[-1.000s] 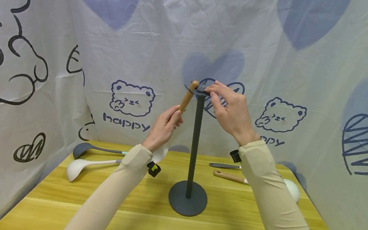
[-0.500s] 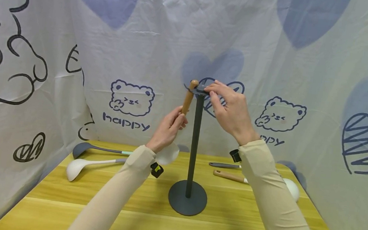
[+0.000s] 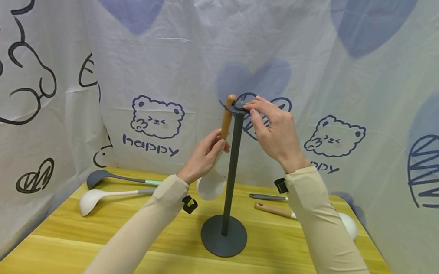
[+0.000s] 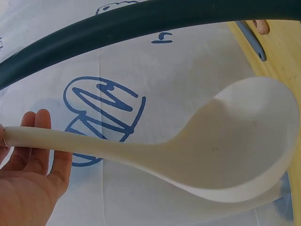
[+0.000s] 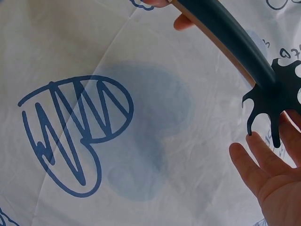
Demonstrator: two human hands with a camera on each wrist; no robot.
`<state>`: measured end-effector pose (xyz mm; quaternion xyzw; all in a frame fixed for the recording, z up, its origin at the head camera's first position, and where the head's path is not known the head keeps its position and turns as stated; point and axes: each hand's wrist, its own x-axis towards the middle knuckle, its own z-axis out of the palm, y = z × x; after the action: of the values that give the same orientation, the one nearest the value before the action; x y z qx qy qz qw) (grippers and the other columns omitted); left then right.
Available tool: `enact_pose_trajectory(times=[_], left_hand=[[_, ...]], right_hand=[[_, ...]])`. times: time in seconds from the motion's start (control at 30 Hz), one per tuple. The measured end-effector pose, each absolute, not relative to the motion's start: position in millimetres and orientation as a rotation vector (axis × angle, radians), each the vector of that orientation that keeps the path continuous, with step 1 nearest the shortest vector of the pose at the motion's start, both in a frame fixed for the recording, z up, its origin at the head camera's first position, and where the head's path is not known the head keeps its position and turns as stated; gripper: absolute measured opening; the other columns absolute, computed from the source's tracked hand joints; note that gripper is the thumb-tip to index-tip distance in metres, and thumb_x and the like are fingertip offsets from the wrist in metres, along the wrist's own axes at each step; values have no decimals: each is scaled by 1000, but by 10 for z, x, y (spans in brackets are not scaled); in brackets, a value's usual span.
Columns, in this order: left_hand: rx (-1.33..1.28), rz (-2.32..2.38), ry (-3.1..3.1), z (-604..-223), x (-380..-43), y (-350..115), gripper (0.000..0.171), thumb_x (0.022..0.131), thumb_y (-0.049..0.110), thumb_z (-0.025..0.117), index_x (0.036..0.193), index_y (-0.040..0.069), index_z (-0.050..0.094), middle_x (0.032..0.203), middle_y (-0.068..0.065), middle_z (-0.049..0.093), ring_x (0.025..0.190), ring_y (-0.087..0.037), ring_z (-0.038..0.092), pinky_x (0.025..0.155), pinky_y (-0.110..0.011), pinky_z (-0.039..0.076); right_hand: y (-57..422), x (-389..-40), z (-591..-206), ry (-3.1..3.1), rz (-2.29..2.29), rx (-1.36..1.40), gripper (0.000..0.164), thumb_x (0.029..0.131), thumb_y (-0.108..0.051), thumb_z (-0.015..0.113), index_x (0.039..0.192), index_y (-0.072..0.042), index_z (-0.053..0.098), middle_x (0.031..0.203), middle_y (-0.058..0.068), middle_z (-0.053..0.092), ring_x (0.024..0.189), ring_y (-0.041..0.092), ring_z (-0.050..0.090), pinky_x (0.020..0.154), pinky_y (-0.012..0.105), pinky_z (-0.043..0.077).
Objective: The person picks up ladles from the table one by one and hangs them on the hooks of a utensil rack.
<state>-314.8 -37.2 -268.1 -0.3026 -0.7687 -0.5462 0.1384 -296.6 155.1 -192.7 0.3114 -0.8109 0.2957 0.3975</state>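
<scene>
My left hand (image 3: 204,155) holds a white ladle (image 3: 210,186) near the lower end of its wooden handle (image 3: 226,122). In the left wrist view, the ladle's bowl (image 4: 244,136) hangs beyond my fingers. The handle's tip meets a hook of the dark utensil stand (image 3: 233,168), left of its pole; whether the hook passes through the handle cannot be told. My right hand (image 3: 276,131) pinches the edge of the stand's hooked top. In the right wrist view, that hooked top (image 5: 282,89) has several curved prongs, with fingertips touching it.
On the left of the wooden table (image 3: 177,264) lie a dark ladle (image 3: 98,178) and a white ladle (image 3: 90,202). At right, behind the right sleeve, are a grey handle (image 3: 267,197), a wooden handle (image 3: 273,209) and a white utensil head (image 3: 348,226). A printed curtain (image 3: 213,32) surrounds the table.
My left hand has shifted right and slightly down, swinging the ladle from tilted to nearly upright beside the pole. The right hand has stayed at the stand's top.
</scene>
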Motion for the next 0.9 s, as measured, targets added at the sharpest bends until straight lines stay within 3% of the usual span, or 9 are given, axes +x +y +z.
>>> enact_pose_trajectory(times=[0.3, 0.67, 0.9], left_hand=[[-848, -1584, -2240, -2677, -3116, -338, 29, 105, 9, 41, 130, 0, 51, 109, -25, 64, 101, -32, 58, 94, -44, 47], [-836, -1613, -2243, -2685, -3098, -342, 30, 105, 10, 41, 132, 0, 51, 115, -25, 63, 112, -36, 59, 104, -50, 46], [-851, -1600, -2192, -2955, -3419, -347, 30, 106, 21, 43, 132, 10, 53, 115, -17, 65, 110, -27, 62, 103, -46, 48]], right_hand=[[1558, -2955, -1923, -2061, 754, 786, 28, 102, -16, 49, 118, -5, 70, 124, 12, 68, 135, 24, 50, 105, 48, 47], [1555, -2963, -1927, -2052, 756, 791, 28, 101, -16, 50, 117, -5, 70, 123, 12, 68, 134, 25, 51, 104, 48, 47], [1555, -2959, -1930, -2054, 757, 796, 28, 102, -17, 49, 118, -5, 70, 124, 12, 68, 134, 24, 50, 106, 48, 45]])
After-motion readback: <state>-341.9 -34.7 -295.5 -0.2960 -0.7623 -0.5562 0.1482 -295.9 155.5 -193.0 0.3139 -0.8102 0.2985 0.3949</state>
